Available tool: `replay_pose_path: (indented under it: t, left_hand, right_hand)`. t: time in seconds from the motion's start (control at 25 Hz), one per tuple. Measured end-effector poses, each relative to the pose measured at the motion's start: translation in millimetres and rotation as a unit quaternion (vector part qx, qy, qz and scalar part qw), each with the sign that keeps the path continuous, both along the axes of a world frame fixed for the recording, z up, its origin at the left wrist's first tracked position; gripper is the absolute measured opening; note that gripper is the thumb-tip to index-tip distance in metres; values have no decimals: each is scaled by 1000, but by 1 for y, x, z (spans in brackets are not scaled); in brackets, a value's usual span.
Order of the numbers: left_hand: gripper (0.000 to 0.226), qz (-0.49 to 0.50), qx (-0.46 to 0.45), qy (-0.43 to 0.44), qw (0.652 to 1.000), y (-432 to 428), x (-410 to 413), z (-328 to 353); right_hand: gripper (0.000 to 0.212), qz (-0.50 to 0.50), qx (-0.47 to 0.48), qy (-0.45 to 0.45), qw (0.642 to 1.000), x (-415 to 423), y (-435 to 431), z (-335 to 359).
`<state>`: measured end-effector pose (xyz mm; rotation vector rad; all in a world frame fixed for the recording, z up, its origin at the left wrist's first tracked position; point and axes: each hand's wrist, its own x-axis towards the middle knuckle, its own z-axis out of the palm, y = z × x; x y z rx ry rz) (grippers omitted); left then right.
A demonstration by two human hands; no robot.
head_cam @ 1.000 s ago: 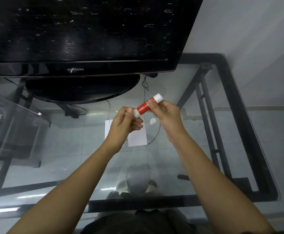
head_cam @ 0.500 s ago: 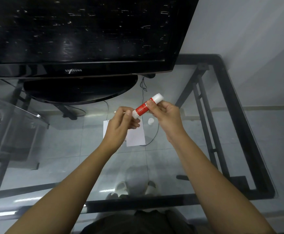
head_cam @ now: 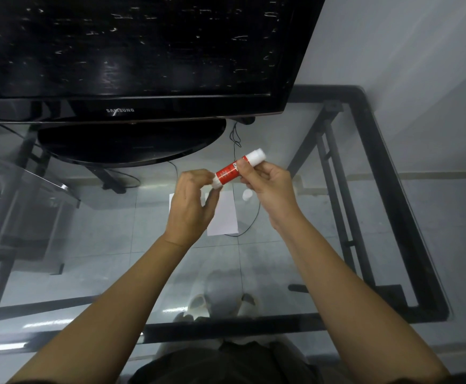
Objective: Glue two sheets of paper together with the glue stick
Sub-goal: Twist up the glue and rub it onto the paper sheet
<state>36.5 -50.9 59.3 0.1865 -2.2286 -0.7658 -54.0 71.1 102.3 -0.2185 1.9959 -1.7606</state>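
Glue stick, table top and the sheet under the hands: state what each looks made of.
Glue stick: smooth plastic by the look, white ends, glossy red printed label. Table top: clear glass, since floor tiles and feet show through it, in a black frame, probably metal. Sheet: thin matte white paper, lying flat.

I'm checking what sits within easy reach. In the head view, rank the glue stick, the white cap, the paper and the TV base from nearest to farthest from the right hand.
From the right hand:
1. Glue stick, held in it.
2. White cap, on the glass just beside it.
3. Paper, below the left hand.
4. TV base, far back left.
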Motion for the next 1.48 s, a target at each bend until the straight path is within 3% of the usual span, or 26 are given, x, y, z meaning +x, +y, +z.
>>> replay_pose_path:
  t: [0.12, 0.24, 0.36, 0.44, 0.52, 0.6, 0.68, 0.84, 0.92, 1.0, 1.08, 1.2, 1.36, 1.48]
  left_hand:
    - [43, -59, 227, -95, 967, -1, 4, 3]
    - [25, -63, 314, -100, 942, -8, 6, 1]
    - [21, -36, 432, -107, 895, -22, 13, -12]
    - [22, -33, 508, -127, 852, -27, 20, -27]
    - [24, -3, 553, -154, 819, -30, 27, -43]
    - [21, 26, 617, -143, 773, -30, 30, -54]
    - [17, 42, 696, -99, 710, -29, 30, -60]
    - [16, 57, 805, -25, 590, -30, 25, -63]
    - [16, 57, 830, -12, 555, -32, 21, -64]
    - [15, 55, 833, -11, 550, -34, 16, -65]
    - [12, 57, 821, -25, 567, -37, 10, -67]
    - [3, 25, 765, -67, 640, -43, 5, -70]
    - [14, -37, 639, -191, 744, -48, 15, -73]
    - [15, -84, 559, -278, 777, -43, 29, -72]
  right_hand:
    - [29, 8, 4, -7, 1000, -1, 2, -2]
    - [40, 51, 18, 25, 998, -3, 3, -12]
    - [47, 68, 111, 140, 982, 6, 13, -45]
    - [45, 119, 201, 240, 942, 19, 23, -77]
    - [47, 218, 306, 303, 876, 33, 30, -107]
    - [52, 300, 394, 332, 803, 40, 31, -132]
    - [53, 333, 448, 345, 755, 44, 31, -147]
    - [51, 321, 462, 363, 743, 46, 32, -155]
    - [49, 305, 460, 370, 747, 46, 29, -154]
    - [48, 294, 454, 366, 758, 45, 25, -153]
    - [46, 278, 438, 352, 779, 44, 24, -152]
    - [43, 242, 396, 321, 825, 42, 24, -151]
    - [42, 187, 356, 287, 869, 46, 22, -148]
    - [44, 177, 357, 277, 874, 50, 19, -149]
